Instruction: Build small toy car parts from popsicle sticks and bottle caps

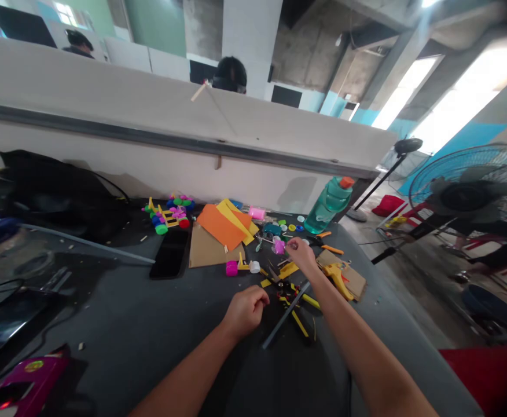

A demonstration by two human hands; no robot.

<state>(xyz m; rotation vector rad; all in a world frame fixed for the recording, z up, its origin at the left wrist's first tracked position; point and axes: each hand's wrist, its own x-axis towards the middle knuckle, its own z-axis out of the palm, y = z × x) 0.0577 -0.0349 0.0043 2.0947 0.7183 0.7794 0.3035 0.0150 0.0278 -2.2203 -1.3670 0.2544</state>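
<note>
While a pink cap (279, 247) is pinched by the narrowed right hand (302, 256) among scattered craft parts (288, 270), the left hand (245, 310) is curled into a fist on the tabletop (149, 330); bare room is seen leftward.

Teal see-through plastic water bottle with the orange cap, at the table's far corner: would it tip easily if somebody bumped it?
The teal plastic water bottle is tall and narrow, so a knock near its orange cap would probably tip it. Its round body would likely roll. It stands near the edge of the grey table, so it might fall off.
</note>
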